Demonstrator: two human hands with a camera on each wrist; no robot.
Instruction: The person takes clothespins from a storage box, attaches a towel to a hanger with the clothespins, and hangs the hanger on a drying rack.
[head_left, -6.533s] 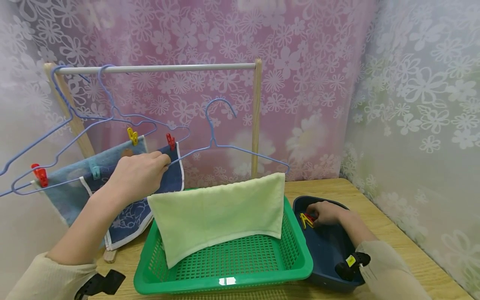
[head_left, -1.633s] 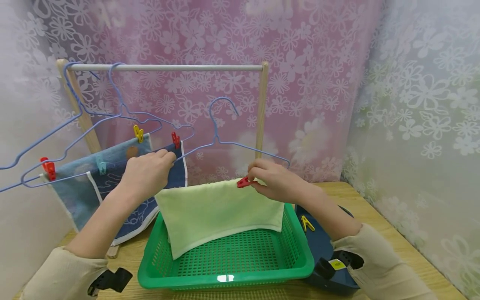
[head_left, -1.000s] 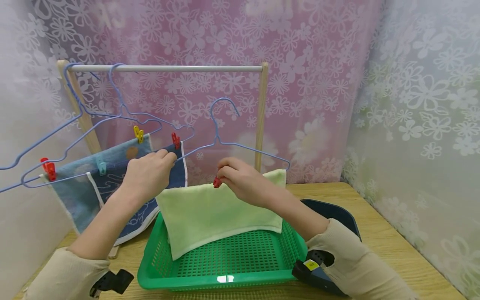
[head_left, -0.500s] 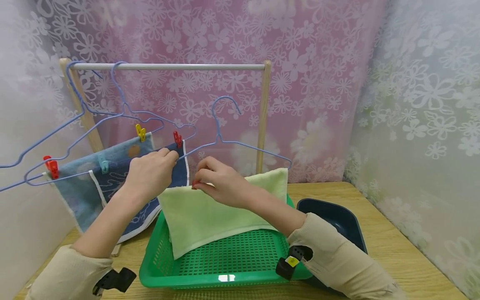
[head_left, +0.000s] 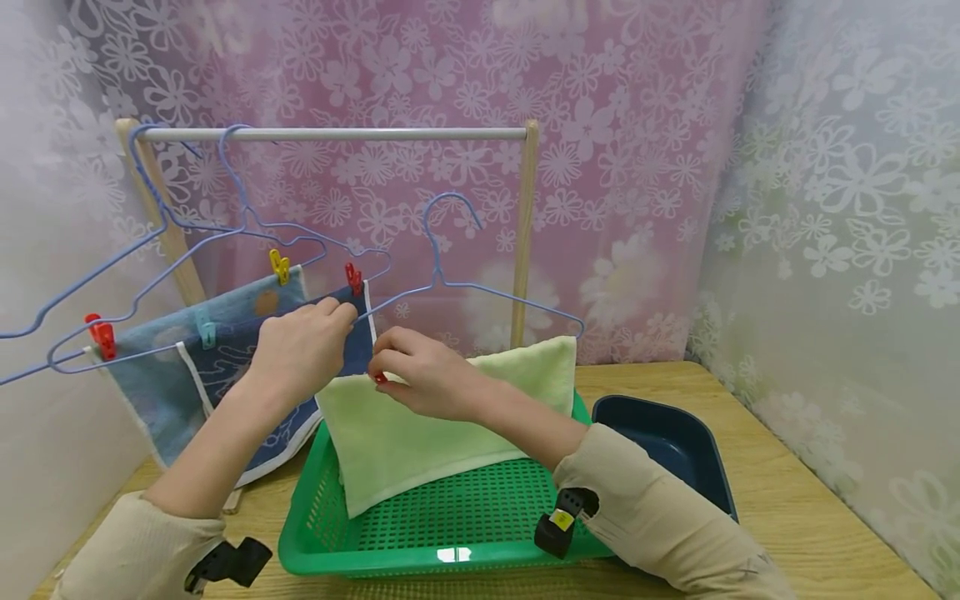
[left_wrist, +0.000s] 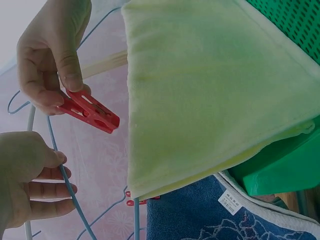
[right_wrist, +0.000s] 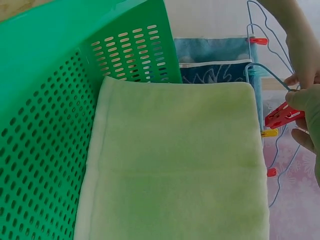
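My left hand grips the left arm of a blue wire hanger, thumb and fingertips on the wire in the left wrist view. A folded pale green towel hangs over that hanger's lower part, its bottom reaching into a green basket. My right hand pinches a red clothespin by its handle end. The clothespin is near the towel's top left edge, apart from the cloth in the left wrist view. In the head view, fingers hide most of it.
Behind my left arm, two hangers hang from a rack rail. They carry a light blue cloth and a dark blue cloth, clipped with several clothespins. A dark tray stands right of the basket, partly behind my right forearm.
My right hand has taken the red clothespin out of the dark tray and carried it leftward along the towel's top edge to its left end. My left hand keeps its grip on the hanger.
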